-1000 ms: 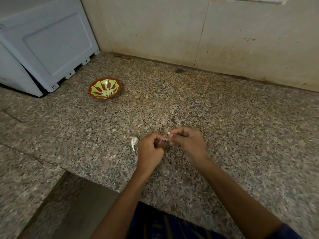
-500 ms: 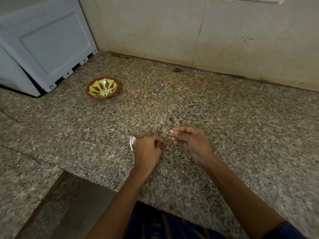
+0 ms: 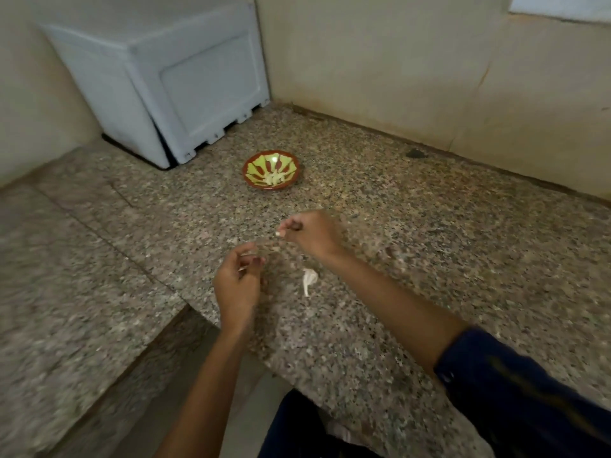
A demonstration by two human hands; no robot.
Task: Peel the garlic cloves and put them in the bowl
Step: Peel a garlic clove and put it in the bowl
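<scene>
Head view, right hand (image 3: 310, 234) pinching garlic clove (image 3: 279, 233), no legible writing

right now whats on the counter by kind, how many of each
bowl: 1
white box: 1
garlic skin scrap: 1
hands: 2, left, right
total: 5
cloves in the bowl are too blurred to count

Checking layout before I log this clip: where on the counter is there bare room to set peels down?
Bare counter stretches right of the right hand to the wall, and between the bowl and the hands. It is busiest near the left hand, where the peel lies. The white box fills the far-left corner.
</scene>
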